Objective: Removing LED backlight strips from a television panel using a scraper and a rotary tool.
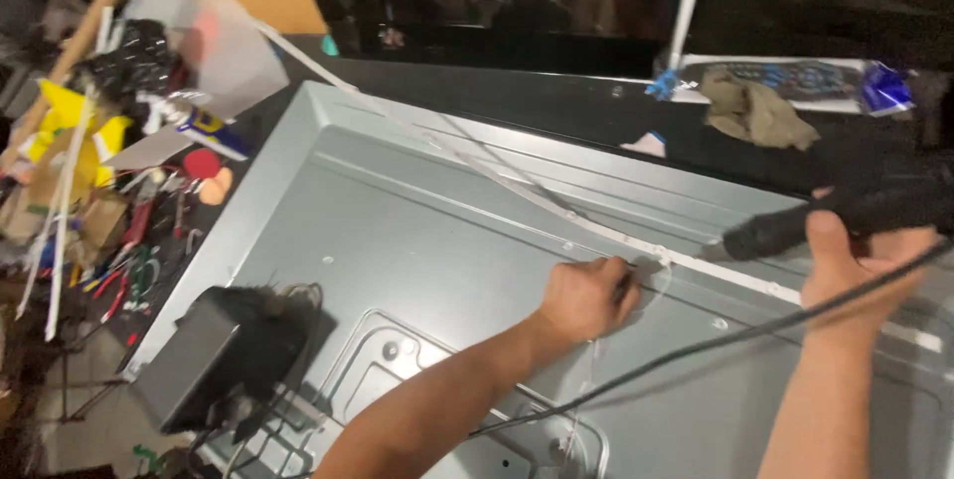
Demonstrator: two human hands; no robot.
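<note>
The left hand [586, 295] is resting on the grey metal panel [397, 240], fingers curled narrow and pinching down on the white strip [636, 245], which lies directly under and just beyond the fingertips. The strip's long axis is running diagonally across the panel, from the panel's upper left corner down toward its right edge, and part of it toward the upper left is lifting clear of the metal. The right hand [860, 260] is hovering just beyond the strip on the panel's right side, fingers wrapped fully around the handle of a black tool [795, 226]. The tool's tip is pointing left, along the strip, and is sitting just beside the left hand's fingertips; whether the tip is touching the strip cannot be told. The left hand is the nearer of the two to the strip. A black cable [696, 345] is trailing from the tool across the panel's lower right.

No open container is showing. At the panel's lower left corner a black box [214, 355] is sitting with wires. Left of the panel, loose hand tools [129, 260] are lying in a heap. Beyond the panel's far edge, a tan rag [755, 111] is lying on a dark surface.
</note>
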